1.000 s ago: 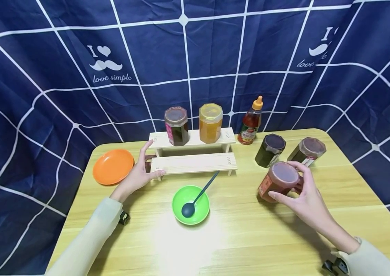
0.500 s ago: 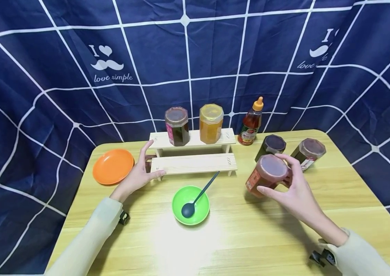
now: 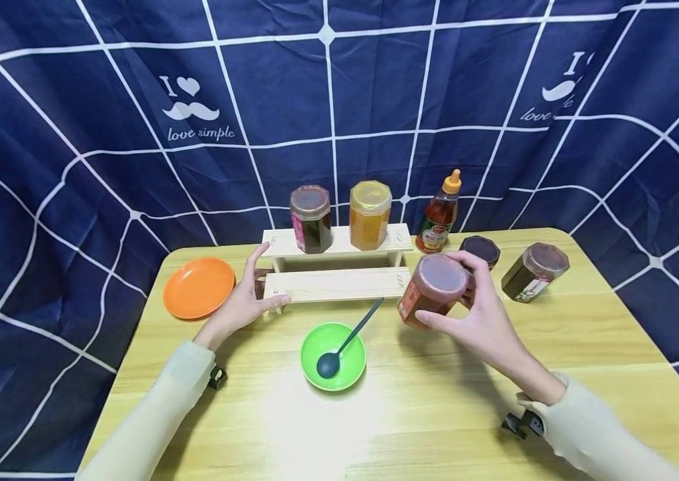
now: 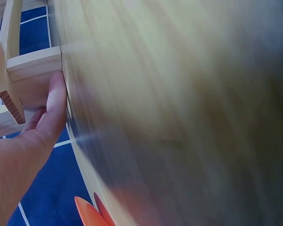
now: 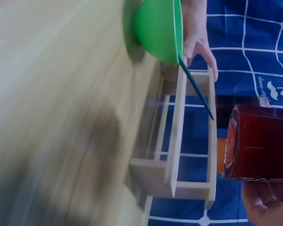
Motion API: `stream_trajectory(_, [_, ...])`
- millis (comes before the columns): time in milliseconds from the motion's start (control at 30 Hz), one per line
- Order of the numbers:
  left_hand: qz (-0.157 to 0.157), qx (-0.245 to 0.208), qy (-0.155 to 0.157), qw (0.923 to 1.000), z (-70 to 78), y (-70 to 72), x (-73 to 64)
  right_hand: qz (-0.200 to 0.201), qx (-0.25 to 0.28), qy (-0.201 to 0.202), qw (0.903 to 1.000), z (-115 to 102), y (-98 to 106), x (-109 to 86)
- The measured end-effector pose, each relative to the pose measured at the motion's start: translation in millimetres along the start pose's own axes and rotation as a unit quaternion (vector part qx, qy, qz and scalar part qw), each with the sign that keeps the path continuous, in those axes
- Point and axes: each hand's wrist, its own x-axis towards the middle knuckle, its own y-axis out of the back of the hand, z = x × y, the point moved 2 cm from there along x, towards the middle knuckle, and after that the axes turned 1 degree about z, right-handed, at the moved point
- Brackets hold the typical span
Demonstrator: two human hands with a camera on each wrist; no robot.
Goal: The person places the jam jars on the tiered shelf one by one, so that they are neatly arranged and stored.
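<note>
My right hand (image 3: 483,317) grips a jar of red sauce or jam (image 5: 264,143) between thumb and fingers. The jar is tilted and held above the table, beside the right end of a two-step wooden rack (image 3: 339,285). At the rack's left end my left hand (image 3: 246,294) holds the lower step, thumb on its front and the other fingers at the end and underneath, as the left wrist view shows. On the upper step stand a dark jar (image 3: 312,220) with a pink label and a jar of yellow contents (image 3: 369,217).
A sauce bottle (image 3: 437,217) with an orange cap stands right of the rack. Two dark jars, one partly hidden (image 3: 481,250) and one further right (image 3: 534,272), are behind my right hand. A green bowl (image 3: 314,371) holds a black spoon (image 3: 328,365). An orange plate (image 3: 197,287) lies left.
My right hand has carried the red jar leftward and slightly back, from beside the dark jars to the rack's right end. My left hand has stayed on the rack.
</note>
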Motion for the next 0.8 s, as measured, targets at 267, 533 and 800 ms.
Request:
stream_trajectory(267, [0.004, -0.001, -0.003, 1.0000, -3.1, 2.3, -0.9, -0.015, 0.031, -0.008, 0.9994, -5.1, -20.1, 21.4])
stream_trajectory(533, [0.000, -0.001, 0.000, 1.0000, -0.6, 0.5, -0.6, -0.033, 0.053, -0.007, 0.9980, -3.9, -37.4, 34.4])
stream_trajectory(800, [-0.001, 0.003, 0.002, 1.0000, 1.1, 0.3, 0.3, -0.050, 0.045, -0.009, 0.9977, -2.2, -56.3, 44.6])
